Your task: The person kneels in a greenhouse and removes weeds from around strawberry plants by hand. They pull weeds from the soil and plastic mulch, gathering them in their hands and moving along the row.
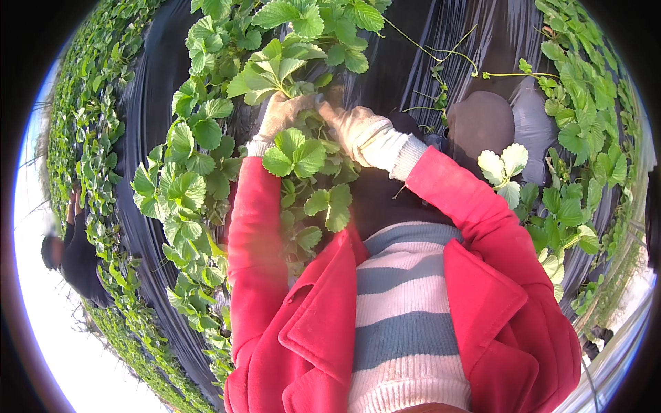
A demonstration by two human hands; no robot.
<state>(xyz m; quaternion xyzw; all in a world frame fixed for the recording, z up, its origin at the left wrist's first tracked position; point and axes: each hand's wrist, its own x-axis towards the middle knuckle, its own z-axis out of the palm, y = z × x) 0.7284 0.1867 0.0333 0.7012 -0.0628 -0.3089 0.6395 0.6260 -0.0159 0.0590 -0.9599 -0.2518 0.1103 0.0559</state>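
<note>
My left hand (281, 114), in a tan work glove, is closed around the leaf stalks of a strawberry plant (276, 72). Its leaves fan out just above my fingers. My right hand (356, 126), in a similar soiled glove with a pale cuff, reaches in from the right. The fingertips of both hands almost meet among the stalks. Blur and foliage hide whether my right fingers grip anything. More strawberry leaves (295, 154) stand just below my hands, partly over my left wrist. The base of the plant is hidden.
Black plastic mulch film (147, 103) runs between the planted rows. Loose strawberry runners (439, 59) lie on the film to the right, near my dark-clad knee (480, 124). Another strawberry row (583, 139) borders the right side. Another person (82, 258) bends over a row at far left.
</note>
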